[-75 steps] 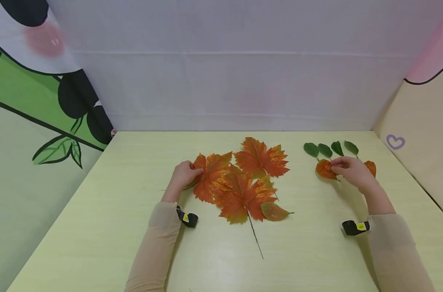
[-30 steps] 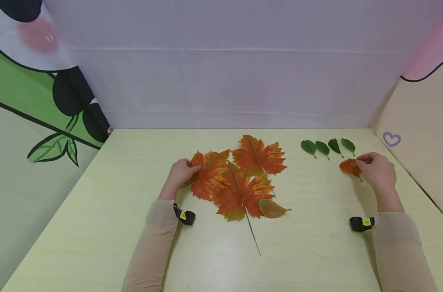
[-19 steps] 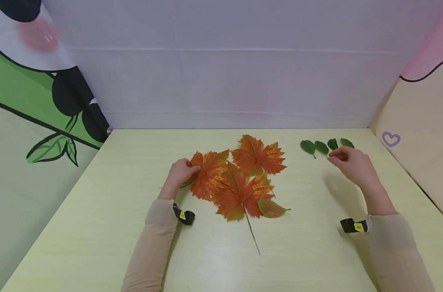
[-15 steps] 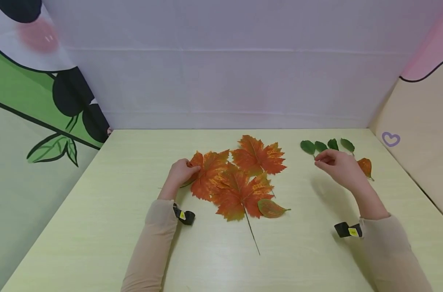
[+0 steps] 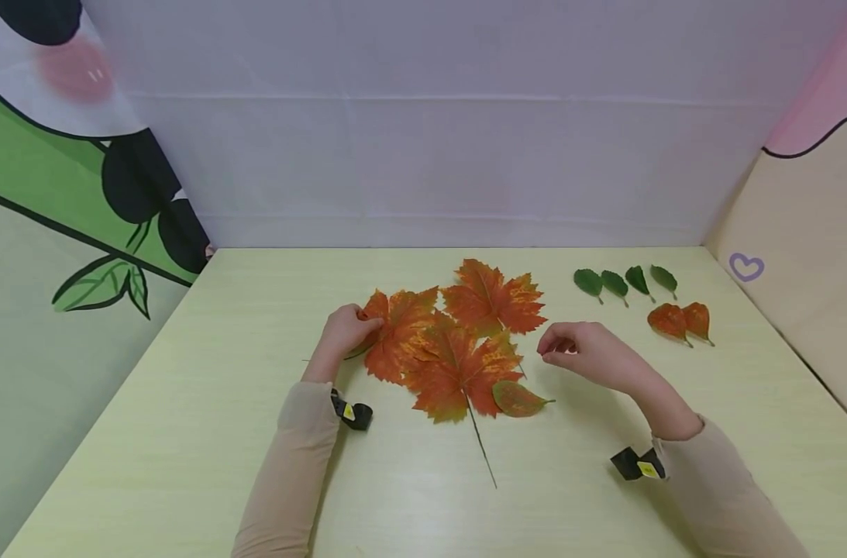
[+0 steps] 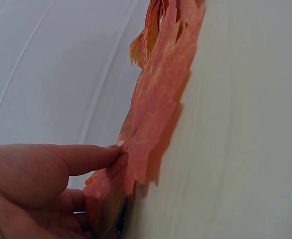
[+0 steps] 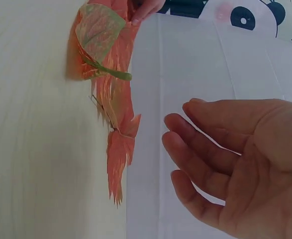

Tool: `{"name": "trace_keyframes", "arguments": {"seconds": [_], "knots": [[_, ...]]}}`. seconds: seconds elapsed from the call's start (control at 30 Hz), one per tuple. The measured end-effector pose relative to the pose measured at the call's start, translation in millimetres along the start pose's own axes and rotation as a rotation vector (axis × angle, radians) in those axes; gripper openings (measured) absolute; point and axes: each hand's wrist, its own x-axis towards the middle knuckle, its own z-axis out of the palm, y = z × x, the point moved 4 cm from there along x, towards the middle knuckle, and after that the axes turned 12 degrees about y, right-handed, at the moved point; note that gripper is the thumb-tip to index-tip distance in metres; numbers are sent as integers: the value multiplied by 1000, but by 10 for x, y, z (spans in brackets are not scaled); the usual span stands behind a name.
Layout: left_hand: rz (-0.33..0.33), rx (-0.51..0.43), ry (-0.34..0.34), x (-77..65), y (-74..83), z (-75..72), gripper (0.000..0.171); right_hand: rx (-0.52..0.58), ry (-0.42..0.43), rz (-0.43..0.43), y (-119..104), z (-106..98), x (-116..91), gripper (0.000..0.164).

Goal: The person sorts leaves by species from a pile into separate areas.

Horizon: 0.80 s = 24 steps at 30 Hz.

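Observation:
Three large orange maple leaves overlap mid-table: a left one point(image 5: 405, 325), a front one point(image 5: 458, 368) with a long stem, and a back one point(image 5: 500, 298). My left hand point(image 5: 346, 331) pinches the left maple leaf at its outer edge, thumb on top; in the left wrist view a smooth reddish-green part point(image 6: 105, 199) shows below the thumb. A small green-orange oval leaf point(image 5: 519, 398) lies on the front leaf's right edge. To the right of the maple leaves, my right hand point(image 5: 590, 353) hovers with loosely curled fingers and holds nothing.
Several small green leaves point(image 5: 588, 282) stand in a row at the back right of the pale wooden table point(image 5: 207, 434). Below them, two small orange leaves point(image 5: 667, 320) overlap side by side. A light cloth wall point(image 5: 458, 170) rises behind the table.
My right hand moved a small orange leaf right, beside the other one, let go of it, then swung left toward the maple leaves. The left hand has stayed at its leaf.

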Motion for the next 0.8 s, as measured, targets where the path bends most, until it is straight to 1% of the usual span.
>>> {"name": "trace_keyframes", "arguments": {"seconds": [0.17, 0.27, 0.33, 0.5, 0.67, 0.8], "knots": [[10, 12, -5, 2, 5, -2, 29, 16, -114, -66, -46, 143, -19, 12], [8, 11, -6, -2, 9, -6, 29, 19, -175, -88, -66, 226, -26, 13], [6, 7, -4, -3, 11, -10, 29, 5, -201, -97, -79, 275, -27, 14], [5, 8, -6, -6, 17, -15, 29, -42, -228, -107, -102, 368, -43, 17], [-3, 13, -8, -3, 12, -12, 29, -98, -256, -96, -103, 448, -60, 27], [3, 10, -4, 2, 8, -14, 29, -144, -269, -123, -92, 499, -54, 33]]}}
